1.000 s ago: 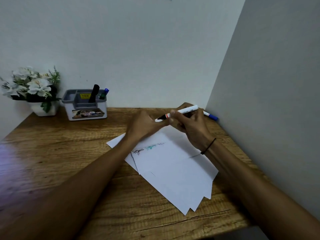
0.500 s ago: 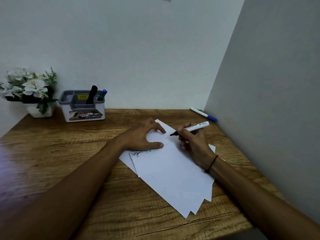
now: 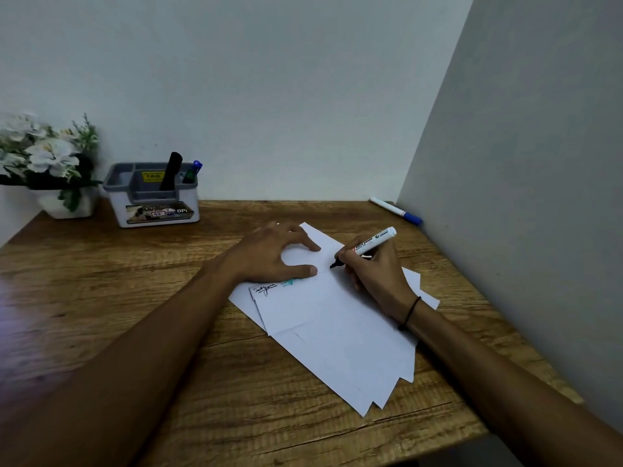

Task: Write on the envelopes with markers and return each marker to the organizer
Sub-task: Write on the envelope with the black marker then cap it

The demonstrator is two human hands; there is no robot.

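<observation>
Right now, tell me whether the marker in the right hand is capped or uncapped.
Uncapped. The marker in the right hand shows a bare black tip pointing at the top envelope.

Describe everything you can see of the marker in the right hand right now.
The marker is a white-barrelled whiteboard type with black print and a small red mark on its label, apparently plastic. It is uncapped: its dark tip points down-left, at or just above the top envelope; contact is unclear. The blunt rear end tilts up toward the right wall. The right hand pinches it near the tip in a writing grip. Nothing else touches it.
</observation>
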